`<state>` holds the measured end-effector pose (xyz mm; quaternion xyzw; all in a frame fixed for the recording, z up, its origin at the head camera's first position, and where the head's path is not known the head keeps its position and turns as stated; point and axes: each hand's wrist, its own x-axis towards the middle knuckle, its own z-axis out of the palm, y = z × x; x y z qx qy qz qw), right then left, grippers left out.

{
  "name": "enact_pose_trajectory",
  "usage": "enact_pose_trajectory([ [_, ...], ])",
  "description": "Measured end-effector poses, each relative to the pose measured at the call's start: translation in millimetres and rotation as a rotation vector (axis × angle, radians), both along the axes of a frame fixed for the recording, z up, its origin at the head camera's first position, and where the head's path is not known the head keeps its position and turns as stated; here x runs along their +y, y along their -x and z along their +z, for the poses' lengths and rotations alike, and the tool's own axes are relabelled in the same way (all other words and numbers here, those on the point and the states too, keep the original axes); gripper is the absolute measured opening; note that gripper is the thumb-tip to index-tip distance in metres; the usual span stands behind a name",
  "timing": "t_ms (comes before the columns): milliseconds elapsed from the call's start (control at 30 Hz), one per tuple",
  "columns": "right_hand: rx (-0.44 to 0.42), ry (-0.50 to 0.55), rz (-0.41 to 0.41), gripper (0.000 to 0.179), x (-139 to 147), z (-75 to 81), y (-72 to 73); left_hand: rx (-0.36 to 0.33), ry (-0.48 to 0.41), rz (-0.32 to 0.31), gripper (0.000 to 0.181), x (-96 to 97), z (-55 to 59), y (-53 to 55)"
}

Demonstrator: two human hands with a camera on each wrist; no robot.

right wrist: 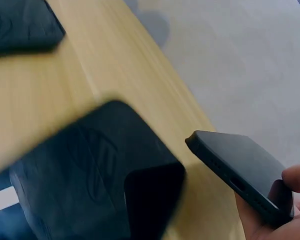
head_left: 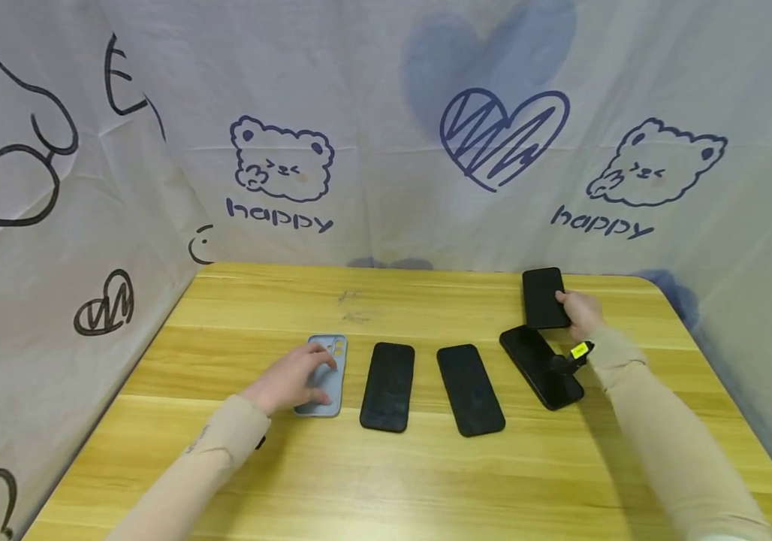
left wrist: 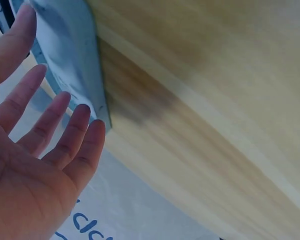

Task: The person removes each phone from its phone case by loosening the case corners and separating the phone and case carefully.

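My left hand (head_left: 291, 379) is over a light blue phone case (head_left: 332, 387) that lies with its hollow side up at the left of the row. Its fingers are spread and loosely bent, fingertips right at the case (left wrist: 70, 45) in the left wrist view. At the far right, my right hand (head_left: 580, 312) holds a black smartphone (head_left: 543, 299) by its right edge, thumb on the face. The right wrist view shows the held smartphone (right wrist: 240, 162) tilted, its port end toward the camera. Just in front of it another black phone (head_left: 535, 361) lies aslant, partly covered by the wrist camera.
Two more black phones, one upright in line (head_left: 387, 387) and one slightly turned (head_left: 470, 389), lie mid-table between the hands. The wooden table (head_left: 386, 488) ends at a printed white cloth (head_left: 372, 150) hanging behind and at the sides.
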<state>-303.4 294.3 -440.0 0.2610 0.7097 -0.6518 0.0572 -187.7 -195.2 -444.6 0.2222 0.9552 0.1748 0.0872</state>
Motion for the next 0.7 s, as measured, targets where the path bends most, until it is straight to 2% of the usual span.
enact_pose_trajectory([
  [133, -0.034, -0.085, 0.005, 0.060, 26.7, -6.0, -0.8, 0.004, -0.008, -0.004, 0.054, -6.4, -4.4, 0.1],
  [300, -0.052, -0.116, 0.026, 0.060, 49.1, -12.6, -5.7, 0.013, -0.020, -0.014, 0.060, -10.7, -7.1, 0.9],
  [567, -0.033, -0.165, 0.056, 0.057, 60.7, -22.3, -14.2, 0.007, -0.020, -0.009, 0.063, -11.5, -9.3, -1.2],
  [700, -0.015, -0.232, 0.062, 0.057, 64.5, -24.9, -15.7, -0.006, -0.035, 0.003, 0.063, -13.4, -11.4, 0.2],
])
